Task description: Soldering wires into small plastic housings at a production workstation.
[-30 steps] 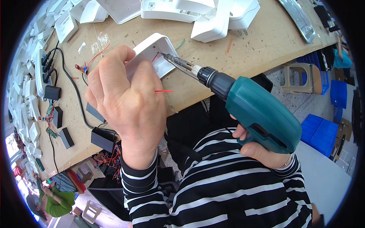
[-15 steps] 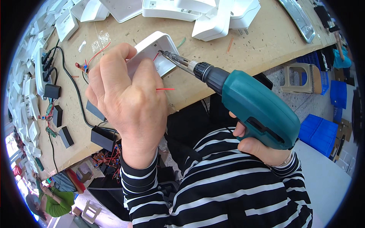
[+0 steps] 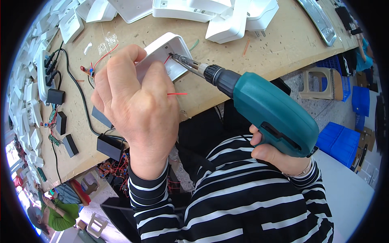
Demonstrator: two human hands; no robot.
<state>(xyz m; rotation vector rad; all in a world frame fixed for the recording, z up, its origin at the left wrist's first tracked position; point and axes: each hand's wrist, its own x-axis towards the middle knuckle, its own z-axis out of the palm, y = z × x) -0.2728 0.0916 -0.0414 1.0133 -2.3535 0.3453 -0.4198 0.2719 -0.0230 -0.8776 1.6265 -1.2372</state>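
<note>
At the near right, a white table point(image 3: 348, 190) is standing beside the person, and blue bins point(image 3: 338, 139) and a beige stool point(image 3: 306, 85) are resting on the speckled floor point(image 3: 322, 111) farther off. At the near left, a person in green point(image 3: 65, 218) is sitting apart.

The brown worktop point(image 3: 227, 65) is spreading across the middle, a wire tangle point(image 3: 111, 174) hanging at its near edge. The right hand point(image 3: 283, 162) is gripping a teal tool point(image 3: 275, 115), its tip pointing into a white case point(image 3: 161, 50) on the worktop's middle. The left hand's point(image 3: 139, 99) grip is holding the case, and the hand is hiding part of it; a red wire point(image 3: 178, 94) is sticking out rightward beside it.

Left of that hand, a black box point(image 3: 109, 148) is lying near a curving cable point(image 3: 83, 99) and a power strip point(image 3: 42, 89). Beyond, white housings point(image 3: 180, 12) are crowding the far side, and a metal tray point(image 3: 320, 24) is lying far right.
</note>
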